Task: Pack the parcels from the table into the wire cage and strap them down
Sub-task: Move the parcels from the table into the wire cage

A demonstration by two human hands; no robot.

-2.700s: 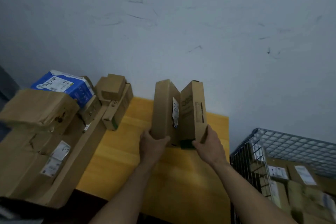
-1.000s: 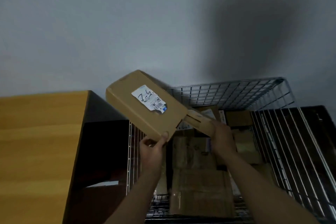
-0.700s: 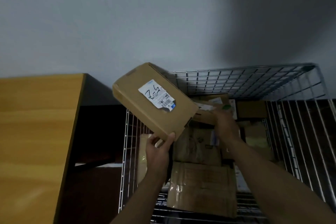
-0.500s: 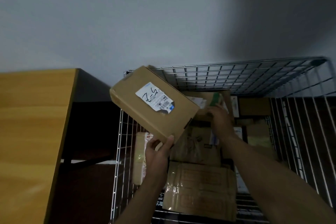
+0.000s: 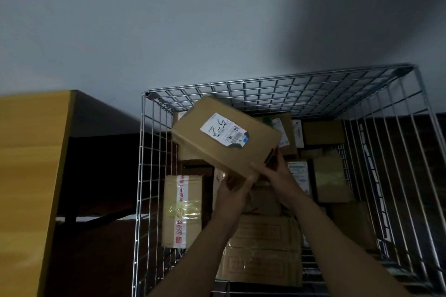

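A brown cardboard parcel (image 5: 224, 137) with a white shipping label hangs tilted over the back left of the wire cage (image 5: 265, 81). My left hand (image 5: 234, 190) grips its near edge from below, thumb on the edge. At the parcel's near right corner, my right hand (image 5: 274, 171) holds it with thumb and fingers. The cage holds several cardboard parcels, among them a taped box (image 5: 182, 210) standing at the left wall and flat boxes (image 5: 261, 251) at the front.
The yellow wooden table (image 5: 31, 157) stands left of the cage, its visible corner bare. A dark gap with a table leg lies between them. Behind both is a grey wall. The cage's right wall (image 5: 391, 164) is vertical wire.
Both parcels were carried from the table to the cage. My right hand left its smaller parcel at the cage's back and moved onto the labelled parcel, which shifted right, lower into the cage.
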